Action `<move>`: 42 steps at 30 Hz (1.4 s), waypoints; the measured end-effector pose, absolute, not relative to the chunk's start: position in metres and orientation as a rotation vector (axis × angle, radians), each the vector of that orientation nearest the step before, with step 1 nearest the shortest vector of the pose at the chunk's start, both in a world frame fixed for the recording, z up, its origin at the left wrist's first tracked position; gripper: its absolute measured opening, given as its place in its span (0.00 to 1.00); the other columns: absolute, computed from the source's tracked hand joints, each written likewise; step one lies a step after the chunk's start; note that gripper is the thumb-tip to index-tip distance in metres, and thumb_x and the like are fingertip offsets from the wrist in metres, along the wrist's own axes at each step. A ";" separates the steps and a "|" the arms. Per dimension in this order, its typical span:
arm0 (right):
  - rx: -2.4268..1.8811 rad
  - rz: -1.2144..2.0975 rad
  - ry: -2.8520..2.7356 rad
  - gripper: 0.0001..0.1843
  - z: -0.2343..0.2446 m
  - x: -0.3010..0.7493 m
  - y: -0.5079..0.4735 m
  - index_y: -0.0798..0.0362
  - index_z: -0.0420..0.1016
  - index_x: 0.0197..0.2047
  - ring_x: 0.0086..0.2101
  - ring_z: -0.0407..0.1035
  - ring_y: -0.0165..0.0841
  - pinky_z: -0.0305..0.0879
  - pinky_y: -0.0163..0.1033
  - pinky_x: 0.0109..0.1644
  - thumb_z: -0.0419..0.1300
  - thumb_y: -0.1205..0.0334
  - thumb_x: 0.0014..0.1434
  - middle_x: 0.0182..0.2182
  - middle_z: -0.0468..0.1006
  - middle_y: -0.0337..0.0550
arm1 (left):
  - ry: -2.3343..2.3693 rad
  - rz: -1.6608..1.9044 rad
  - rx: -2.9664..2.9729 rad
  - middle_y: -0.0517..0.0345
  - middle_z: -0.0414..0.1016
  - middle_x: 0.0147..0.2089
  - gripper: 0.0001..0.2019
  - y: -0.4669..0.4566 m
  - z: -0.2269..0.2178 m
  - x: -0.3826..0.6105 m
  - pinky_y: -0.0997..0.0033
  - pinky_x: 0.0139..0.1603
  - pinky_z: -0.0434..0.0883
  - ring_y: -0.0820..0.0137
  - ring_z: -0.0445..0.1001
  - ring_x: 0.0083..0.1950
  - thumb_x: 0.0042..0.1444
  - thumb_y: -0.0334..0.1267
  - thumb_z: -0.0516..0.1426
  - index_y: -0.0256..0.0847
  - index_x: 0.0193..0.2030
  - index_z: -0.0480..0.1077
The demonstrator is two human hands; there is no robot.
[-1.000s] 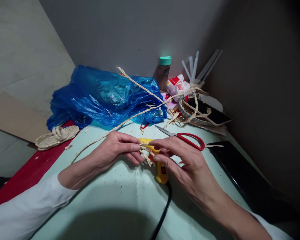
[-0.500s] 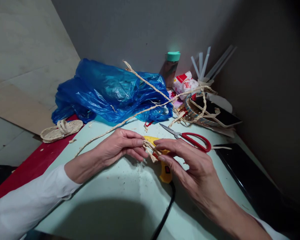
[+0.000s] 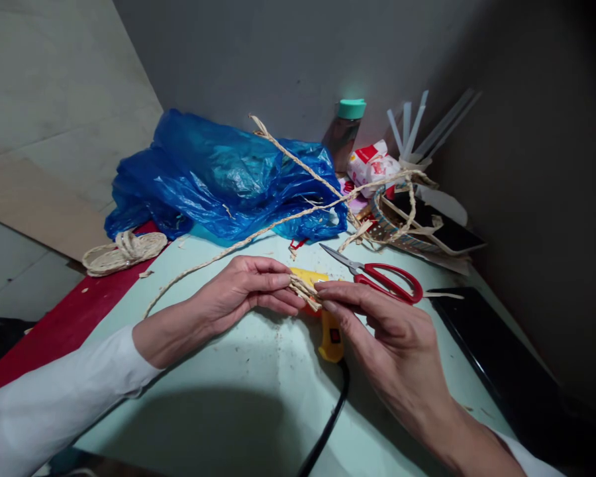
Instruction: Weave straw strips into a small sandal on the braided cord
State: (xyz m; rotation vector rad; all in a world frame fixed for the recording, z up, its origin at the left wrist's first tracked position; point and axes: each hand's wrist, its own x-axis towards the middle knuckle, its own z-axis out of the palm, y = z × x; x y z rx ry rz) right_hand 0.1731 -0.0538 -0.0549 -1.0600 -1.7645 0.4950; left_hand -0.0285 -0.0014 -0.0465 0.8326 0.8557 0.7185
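Observation:
My left hand point(image 3: 243, 291) and my right hand point(image 3: 377, 324) meet at mid-table, both pinching the frayed end of a braided straw rope point(image 3: 305, 291). The rope runs from my left hand back over the table point(image 3: 258, 232) toward the far clutter. Beneath my fingers lies a yellow glue gun point(image 3: 330, 334) with a black cable point(image 3: 328, 424) leading toward me. Red-handled scissors point(image 3: 377, 273) lie just beyond my right hand, blades pointing left.
A crumpled blue plastic bag point(image 3: 218, 182) fills the back left. A coil of straw rope point(image 3: 124, 252) rests on the red strip at left. At the back right stand a teal-capped bottle point(image 3: 345, 132), a small woven basket point(image 3: 400, 225), glue sticks point(image 3: 417, 129) and a dark tablet point(image 3: 487, 358).
The view has shifted slightly, so everything sits a little further right. My fingers have closed tighter together on the rope's frayed end; the strands look more gathered.

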 end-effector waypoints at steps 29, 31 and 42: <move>-1.151 -0.286 -2.242 0.09 -0.055 0.172 -0.044 0.56 0.78 0.41 0.39 0.71 0.39 0.61 0.53 0.52 0.59 0.62 0.64 0.45 0.82 0.45 | 1.046 0.926 0.919 0.49 0.83 0.32 0.04 -0.022 -0.041 -0.011 0.74 0.37 0.79 0.65 0.83 0.34 0.53 0.32 0.64 0.32 0.34 0.78; -1.137 -0.348 -2.239 0.07 -0.055 0.172 -0.044 0.57 0.78 0.41 0.39 0.72 0.39 0.60 0.53 0.53 0.59 0.65 0.63 0.45 0.82 0.45 | 1.044 0.946 0.924 0.50 0.83 0.32 0.04 -0.022 -0.041 -0.012 0.74 0.37 0.79 0.66 0.82 0.34 0.53 0.32 0.64 0.33 0.34 0.78; -1.078 -0.419 -2.259 0.08 -0.058 0.171 -0.043 0.63 0.77 0.42 0.36 0.72 0.38 0.57 0.54 0.55 0.56 0.75 0.62 0.40 0.83 0.47 | 1.039 0.943 0.903 0.50 0.83 0.32 0.05 -0.026 -0.042 -0.013 0.77 0.37 0.78 0.68 0.82 0.35 0.51 0.32 0.66 0.33 0.34 0.79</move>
